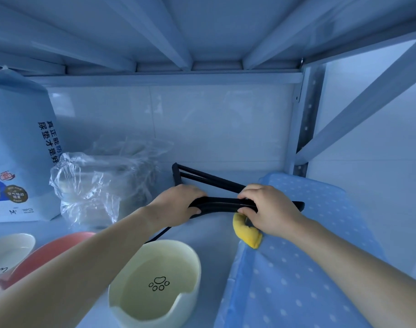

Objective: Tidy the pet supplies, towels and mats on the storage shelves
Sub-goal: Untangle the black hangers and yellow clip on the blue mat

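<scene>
A black strap or leash [222,204] lies folded in long loops across the middle of the shelf. My left hand [178,204] grips its left end and my right hand [266,207] pinches the folded bands near their right end. Two more black bands [202,177] run back from my right hand to the rear wall. A thin black cord trails down from under my left hand. A yellow fabric piece [246,232] sits under my right hand on the blue dotted mat [294,268], which lies folded at the right.
A cream bowl with a paw print [155,282] stands at the front. A pink bowl [44,254] and a white bowl [8,249] sit at the left. Behind them are a clear plastic bag of items [96,183] and a blue pad package [18,147]. A metal shelf post [306,129] stands at the right.
</scene>
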`<move>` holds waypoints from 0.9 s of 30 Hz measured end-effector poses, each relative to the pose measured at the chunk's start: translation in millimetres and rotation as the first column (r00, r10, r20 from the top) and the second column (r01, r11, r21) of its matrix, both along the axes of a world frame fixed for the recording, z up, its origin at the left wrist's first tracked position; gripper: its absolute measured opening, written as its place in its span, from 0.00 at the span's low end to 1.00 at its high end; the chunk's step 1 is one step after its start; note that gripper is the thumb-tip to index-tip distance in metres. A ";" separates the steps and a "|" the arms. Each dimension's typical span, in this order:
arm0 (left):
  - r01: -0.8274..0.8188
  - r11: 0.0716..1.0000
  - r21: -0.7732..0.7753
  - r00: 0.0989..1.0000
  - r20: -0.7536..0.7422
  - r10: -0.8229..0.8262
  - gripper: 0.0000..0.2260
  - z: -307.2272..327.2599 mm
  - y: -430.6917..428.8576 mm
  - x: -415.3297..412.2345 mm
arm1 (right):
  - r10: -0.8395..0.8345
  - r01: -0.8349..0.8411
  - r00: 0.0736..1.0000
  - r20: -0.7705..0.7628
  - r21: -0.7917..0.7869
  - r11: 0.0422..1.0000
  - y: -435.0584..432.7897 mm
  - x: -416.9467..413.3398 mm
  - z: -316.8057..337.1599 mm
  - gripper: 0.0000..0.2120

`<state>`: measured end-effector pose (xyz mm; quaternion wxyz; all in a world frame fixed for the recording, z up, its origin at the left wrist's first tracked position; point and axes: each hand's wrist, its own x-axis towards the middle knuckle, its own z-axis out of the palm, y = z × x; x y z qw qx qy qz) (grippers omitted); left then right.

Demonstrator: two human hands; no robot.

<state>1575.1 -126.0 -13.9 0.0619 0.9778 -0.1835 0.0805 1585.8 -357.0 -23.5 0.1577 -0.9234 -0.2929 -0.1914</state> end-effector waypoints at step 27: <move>-0.002 0.992 0.124 1.000 -0.019 0.005 0.12 3.7 -9.4 19.0 | -0.076 0.068 0.997 -0.026 -0.219 0.973 -1.9 -1.9 16.8 0.15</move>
